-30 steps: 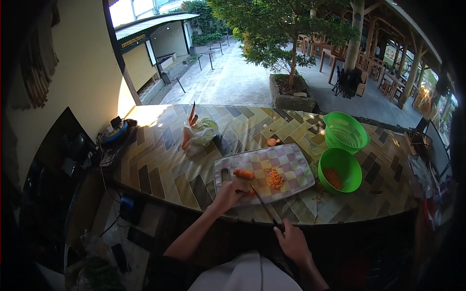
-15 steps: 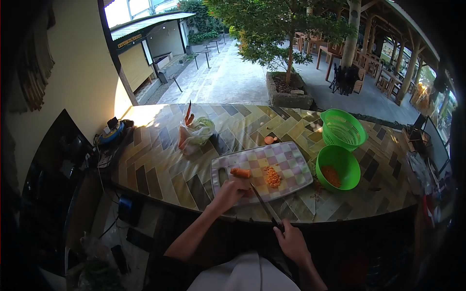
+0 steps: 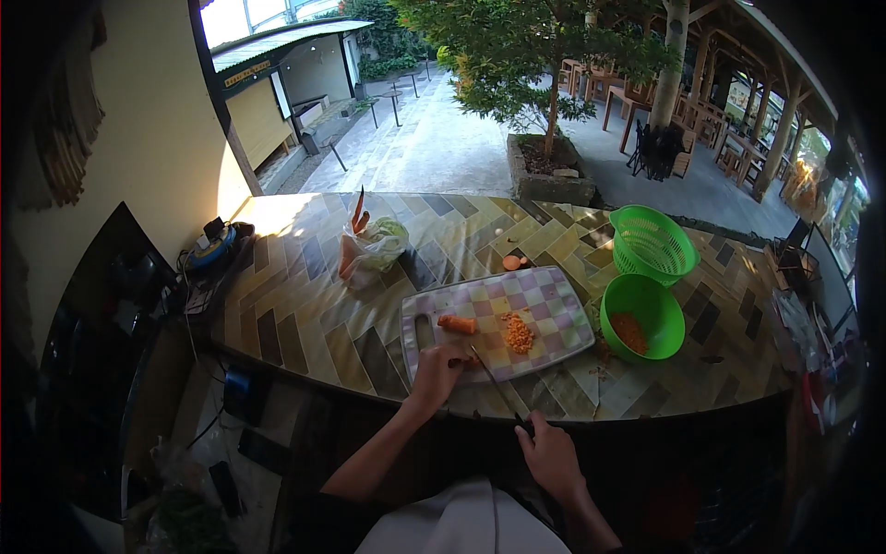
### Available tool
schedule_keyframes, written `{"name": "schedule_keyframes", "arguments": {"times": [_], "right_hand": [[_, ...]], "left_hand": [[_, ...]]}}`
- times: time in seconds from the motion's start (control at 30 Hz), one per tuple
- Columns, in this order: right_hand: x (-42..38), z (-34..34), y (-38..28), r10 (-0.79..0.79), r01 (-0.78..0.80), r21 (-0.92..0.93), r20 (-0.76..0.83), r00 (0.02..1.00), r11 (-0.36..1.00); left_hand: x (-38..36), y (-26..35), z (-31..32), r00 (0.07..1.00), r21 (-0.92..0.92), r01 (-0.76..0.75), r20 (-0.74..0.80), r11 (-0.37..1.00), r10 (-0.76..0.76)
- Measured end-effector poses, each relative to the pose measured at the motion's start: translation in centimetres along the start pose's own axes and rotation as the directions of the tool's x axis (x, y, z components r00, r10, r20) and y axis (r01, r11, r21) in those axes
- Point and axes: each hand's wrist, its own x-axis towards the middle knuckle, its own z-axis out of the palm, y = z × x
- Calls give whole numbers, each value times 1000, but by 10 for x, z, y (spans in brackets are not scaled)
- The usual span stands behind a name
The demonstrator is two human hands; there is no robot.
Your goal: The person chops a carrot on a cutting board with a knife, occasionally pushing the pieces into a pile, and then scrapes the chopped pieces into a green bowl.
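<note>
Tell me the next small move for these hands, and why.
Probably ease the left hand slightly back before any cut: its fingertips are close to the blade of the long, dark-handled knife, which the right hand holds with its tip over the pale checkered cutting board.

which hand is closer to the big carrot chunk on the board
Left. The left hand is just on the near side of the carrot chunk; the right hand grips the knife, off the board and farther away.
</note>
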Motion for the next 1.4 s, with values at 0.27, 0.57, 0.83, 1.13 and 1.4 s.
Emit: {"name": "schedule_keyframes", "arguments": {"times": [0.27, 0.57, 0.83, 1.13, 1.4], "right_hand": [[2, -3, 1, -12, 12, -26, 6, 1000, 1000], [1, -6, 2, -4, 5, 25, -18, 1000, 1000], [-2, -5, 6, -33, 33, 31, 6, 999, 999], [-2, -15, 3, 21, -15, -56, 105, 994, 998], [8, -18, -4, 26, 9, -148, 230, 973, 989]], "left_hand": [[-2, 4, 3, 999, -20, 12, -48, 1000, -13], [-4, 7, 4, 999, 104, -26, -41, 994, 31], [-12, 9, 13, 990, 141, 54, -134, 989, -35], [-11, 7, 14, 992, 94, 55, -120, 994, -44], [-12, 6, 12, 995, 84, 42, -97, 996, -34]]}}
